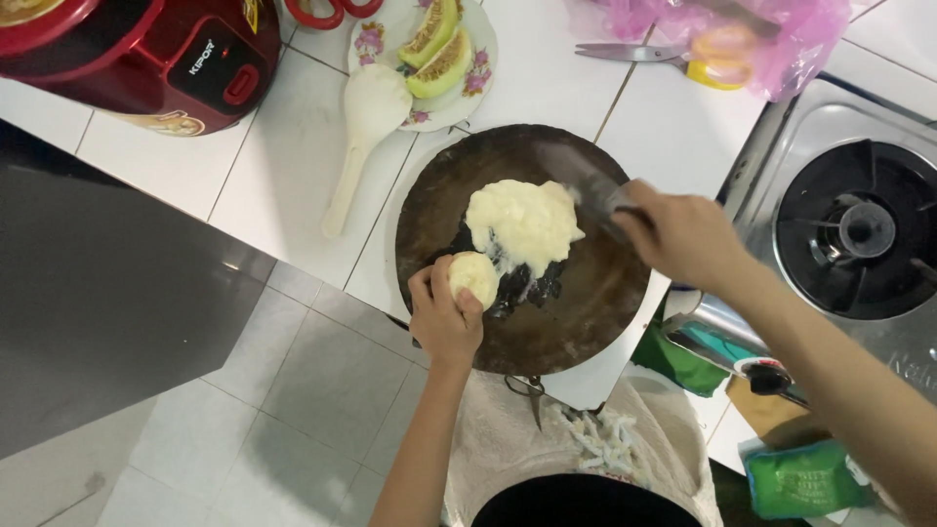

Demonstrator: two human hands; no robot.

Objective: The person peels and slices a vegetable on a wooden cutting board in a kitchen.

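Left hand [444, 314] grip closed on pale lump [474, 277], right hand [683, 237] clasping knife [586, 181], spoon [366, 132] beside board [586, 312]

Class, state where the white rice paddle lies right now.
The white rice paddle lies on the white tiled counter, left of the round chopping board, its head overlapping the flowered plate.

Both forearms are bare to the elbow, with no sleeves, watch, rings or gloves in sight on the left hand [444, 317] or the right hand [683, 237]. Below them, the person wears a loose, pale cream top [508, 444] with a patch of white, stringy trim at the chest, above a dark garment [581, 503] at the waist.
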